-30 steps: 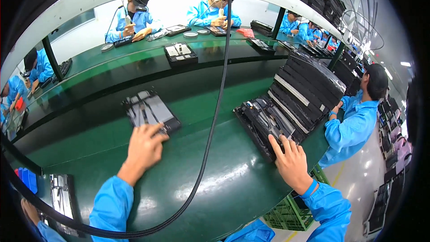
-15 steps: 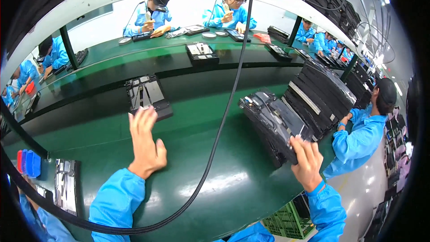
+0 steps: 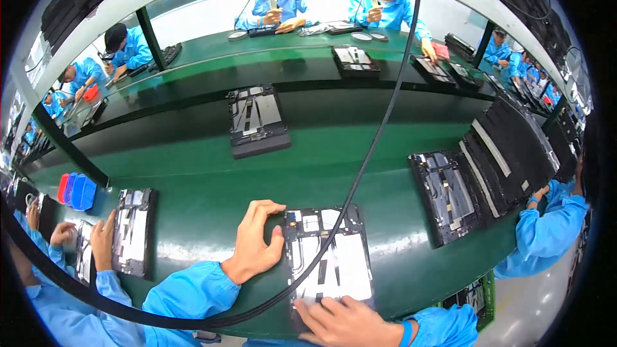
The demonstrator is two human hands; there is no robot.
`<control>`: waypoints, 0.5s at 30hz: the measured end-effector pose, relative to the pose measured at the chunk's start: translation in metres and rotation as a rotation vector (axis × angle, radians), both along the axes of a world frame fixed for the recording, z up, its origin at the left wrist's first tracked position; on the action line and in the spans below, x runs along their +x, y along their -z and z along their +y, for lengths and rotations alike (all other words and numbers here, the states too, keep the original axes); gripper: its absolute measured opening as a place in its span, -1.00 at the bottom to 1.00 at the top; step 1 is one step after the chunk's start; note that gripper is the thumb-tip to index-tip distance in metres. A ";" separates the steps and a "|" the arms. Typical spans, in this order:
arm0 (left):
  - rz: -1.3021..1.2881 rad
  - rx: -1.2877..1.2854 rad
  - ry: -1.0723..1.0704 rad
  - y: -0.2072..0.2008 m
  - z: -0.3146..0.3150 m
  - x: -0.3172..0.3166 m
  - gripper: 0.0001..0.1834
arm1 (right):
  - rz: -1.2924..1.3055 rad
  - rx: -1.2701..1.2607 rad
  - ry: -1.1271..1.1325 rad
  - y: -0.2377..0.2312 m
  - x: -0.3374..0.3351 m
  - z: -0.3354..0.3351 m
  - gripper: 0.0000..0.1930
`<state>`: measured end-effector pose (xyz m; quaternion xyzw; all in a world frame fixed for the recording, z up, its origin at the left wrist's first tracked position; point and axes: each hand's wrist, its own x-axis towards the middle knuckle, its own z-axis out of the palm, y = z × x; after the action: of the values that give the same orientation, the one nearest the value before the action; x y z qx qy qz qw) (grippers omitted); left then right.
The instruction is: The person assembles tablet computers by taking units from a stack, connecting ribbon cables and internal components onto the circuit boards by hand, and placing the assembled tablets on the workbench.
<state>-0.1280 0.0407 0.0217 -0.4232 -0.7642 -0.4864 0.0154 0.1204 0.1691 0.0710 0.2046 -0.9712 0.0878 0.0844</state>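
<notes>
In front of me on the green bench (image 3: 212,186) lies an opened tablet-like device (image 3: 350,257) in a black casing, its silvery inner panels and dark ribbon strips facing up. My left hand (image 3: 257,244) is at its far left corner, open, with the thumb apart and the fingertips by the edge. Across the device's near edge lies my right hand (image 3: 350,324), open, fingers spread over the rim. A black cable (image 3: 385,122) hangs through the view and crosses in front of the device.
Similar devices lie farther back (image 3: 257,119), to the left (image 3: 135,231) and at the right (image 3: 443,196), beside a leaning stack of black trays (image 3: 508,154). Blue and red bins (image 3: 80,191) stand left. A co-worker's hand (image 3: 103,244) reaches in there; another person's sleeve (image 3: 546,231) is at right.
My right hand has come from the stack at the right to the front middle, and a device now lies there. My left hand has moved to that device. The view has swung left.
</notes>
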 end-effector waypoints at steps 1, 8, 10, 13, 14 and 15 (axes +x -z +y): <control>0.028 -0.018 0.026 0.001 -0.001 -0.001 -0.52 | 0.002 -0.010 -0.012 -0.006 -0.010 0.004 -0.40; -0.046 -0.111 0.208 -0.001 0.000 -0.009 -0.31 | -0.158 -0.667 0.157 -0.025 -0.110 0.113 -0.55; -0.068 -0.177 0.270 -0.006 -0.003 -0.011 -0.25 | -0.019 -0.640 0.220 0.006 -0.123 0.125 -0.60; -0.090 -0.189 0.330 -0.008 -0.005 -0.012 -0.16 | 0.073 -0.579 0.234 0.017 -0.117 0.120 -0.65; -0.077 -0.198 0.364 -0.009 -0.004 -0.013 -0.13 | 0.063 -0.579 0.231 0.016 -0.117 0.115 -0.65; -0.069 -0.235 0.402 -0.009 -0.004 -0.017 -0.07 | 0.088 -0.555 0.194 0.014 -0.117 0.106 -0.65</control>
<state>-0.1451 0.0366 0.0303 -0.5490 -0.7161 -0.4014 -0.1571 0.0034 0.2755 0.0571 0.0836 -0.9205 0.3326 0.1873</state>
